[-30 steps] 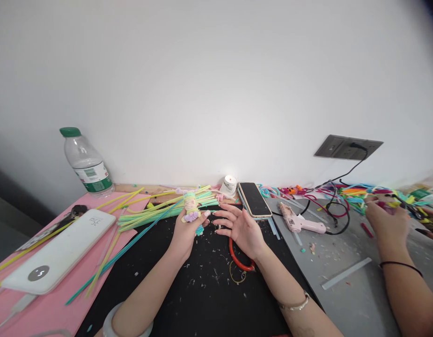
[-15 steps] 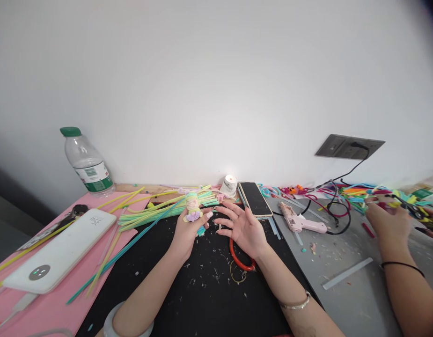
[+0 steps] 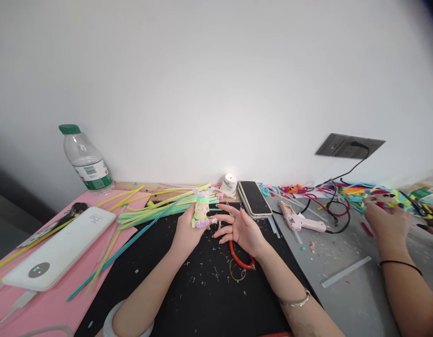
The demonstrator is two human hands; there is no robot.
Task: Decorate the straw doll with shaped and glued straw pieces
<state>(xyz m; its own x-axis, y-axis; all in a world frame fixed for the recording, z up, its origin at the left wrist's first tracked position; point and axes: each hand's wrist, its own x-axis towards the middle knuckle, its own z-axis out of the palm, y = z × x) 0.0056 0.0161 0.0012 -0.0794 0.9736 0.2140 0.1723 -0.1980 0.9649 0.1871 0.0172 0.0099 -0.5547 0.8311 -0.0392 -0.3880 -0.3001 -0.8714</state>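
My left hand (image 3: 187, 230) is closed round a small pipe-cleaner doll (image 3: 201, 211) with green, yellow and purple parts, held upright over the black mat (image 3: 202, 290). My right hand (image 3: 241, 226) hovers just right of the doll with its fingers spread, holding nothing. Red-handled scissors (image 3: 239, 258) lie on the mat under my right wrist. A pile of green, yellow and blue pipe cleaners (image 3: 156, 208) lies behind my left hand.
A water bottle (image 3: 84, 161), a white power bank (image 3: 58, 248) on a pink sheet (image 3: 44, 304), a lit candle (image 3: 230, 184), a phone (image 3: 254, 199) and a pink glue gun (image 3: 300, 220) surround the mat. Another person's hand (image 3: 386, 220) works at the right among coloured pipe cleaners.
My left hand has turned the doll upright and shifted it slightly right, toward my right hand. My right hand's fingers stay spread, closer to the doll.
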